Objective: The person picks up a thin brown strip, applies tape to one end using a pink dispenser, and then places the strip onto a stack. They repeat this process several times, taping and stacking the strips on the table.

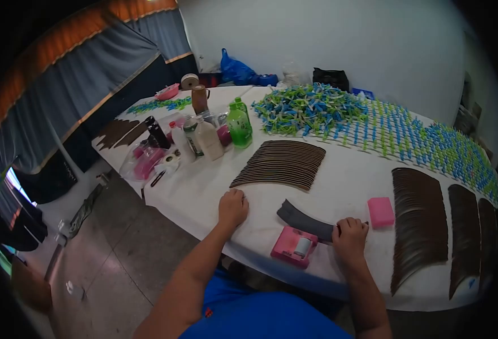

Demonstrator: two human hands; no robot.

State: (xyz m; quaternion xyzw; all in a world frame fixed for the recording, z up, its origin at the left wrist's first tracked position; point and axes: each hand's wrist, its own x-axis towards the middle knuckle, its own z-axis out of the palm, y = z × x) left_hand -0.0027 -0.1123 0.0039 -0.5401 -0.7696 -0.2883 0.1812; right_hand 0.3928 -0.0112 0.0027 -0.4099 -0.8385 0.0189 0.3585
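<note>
Head view: the left hand (234, 209) rests, fingers curled, on the tabletop (261, 210); the right hand (351, 233) covers one end of a dark curved strip (302, 221), beside a pink container (286, 246). Whether either pinches anything cannot be determined.

The right hand (349, 237) covers one end of the grey strip (305, 221), so I cannot tell whether it grips or only presses. Beside its fingers there is a small dark thing (366, 224), too small to name. The left hand (233, 207) has its fingers bent, and what is under the palm is hidden. The white roll (302, 247) hides part of the pink box (284, 251). On the green bottle (238, 125) the writing is too small to read. The blue bag (236, 68) does not show its contents. The outermost brown sheet (487, 240) fades into the dark rim, and the blue shirt (266, 316) is cut at the bottom.
</note>
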